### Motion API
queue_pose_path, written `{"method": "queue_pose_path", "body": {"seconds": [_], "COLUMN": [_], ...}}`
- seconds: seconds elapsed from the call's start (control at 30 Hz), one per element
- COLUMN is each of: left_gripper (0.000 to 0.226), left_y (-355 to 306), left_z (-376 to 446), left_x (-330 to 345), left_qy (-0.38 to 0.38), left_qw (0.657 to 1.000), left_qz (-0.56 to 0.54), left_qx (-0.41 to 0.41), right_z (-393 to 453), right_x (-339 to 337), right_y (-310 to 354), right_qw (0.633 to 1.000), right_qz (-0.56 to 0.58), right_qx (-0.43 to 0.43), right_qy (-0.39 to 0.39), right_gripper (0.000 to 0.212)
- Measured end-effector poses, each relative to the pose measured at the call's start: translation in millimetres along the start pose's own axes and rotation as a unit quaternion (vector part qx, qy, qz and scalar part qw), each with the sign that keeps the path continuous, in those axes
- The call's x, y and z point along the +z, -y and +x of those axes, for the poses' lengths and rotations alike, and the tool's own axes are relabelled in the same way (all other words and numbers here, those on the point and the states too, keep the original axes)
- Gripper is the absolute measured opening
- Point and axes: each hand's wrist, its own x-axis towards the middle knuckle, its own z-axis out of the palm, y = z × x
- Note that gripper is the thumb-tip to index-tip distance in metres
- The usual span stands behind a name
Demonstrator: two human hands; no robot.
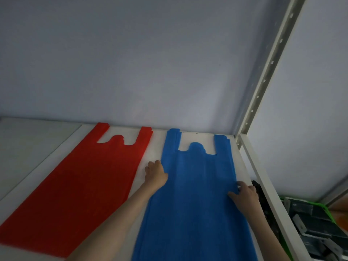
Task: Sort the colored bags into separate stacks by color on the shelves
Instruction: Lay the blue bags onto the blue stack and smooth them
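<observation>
Left hand (156, 173) rests at the left edge of the blue bag stack (195, 194), fingers curled loosely against it. Right hand (244, 195) presses its right edge, fingers bent on the fabric. Both stacks lie flat on the white shelf (154, 147), matte, T-shirt-handled; the red bag stack (81, 181) lies to the left, apart.

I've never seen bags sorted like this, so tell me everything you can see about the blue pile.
The blue bag stack lies flat on the white shelf, handles toward the back wall, right of the red bag stack and apart from it. The bags are vest-style with two handle straps; staggered edges at the handles show several layers. The material looks like soft non-woven fabric. The left hand touches its left edge; the right hand touches its right edge.
</observation>
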Motion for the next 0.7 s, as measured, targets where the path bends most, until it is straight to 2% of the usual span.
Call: {"method": "queue_pose_path", "body": {"seconds": [0.17,0.27,0.47,0.57,0.7], "left_gripper": [0.049,0.048,0.046,0.047,0.050], "left_y": [6.5,22.5,74.5,84.7,88.8], "left_z": [-11.9,-31.3,-113.9,-135.1,-146.2], "left_x": [-11.6,-24.1,-23.5,-21.4,-21.6], "left_qy": [0.033,0.033,0.125,0.143,0.163], "left_qw": [0.998,0.999,0.991,0.985,0.983], "left_qz": [-0.040,-0.025,-0.031,-0.071,-0.058], "left_qx": [0.033,0.034,0.039,0.059,0.068], "right_z": [-8.0,-21.7,-53.3,-62.4,-72.4], "right_x": [-2.2,-5.4,3.9,5.5,3.6], "right_y": [1.7,-4.9,-15.8,-9.0,-2.1], "right_qw": [1.000,0.997,0.992,0.991,0.991], "right_qz": [0.018,0.056,0.024,0.023,0.018], "right_qx": [0.008,0.022,0.119,0.125,0.127], "right_qy": [-0.001,-0.038,-0.018,-0.034,-0.035], "right_gripper": [0.062,0.055,0.052,0.051,0.048]}}
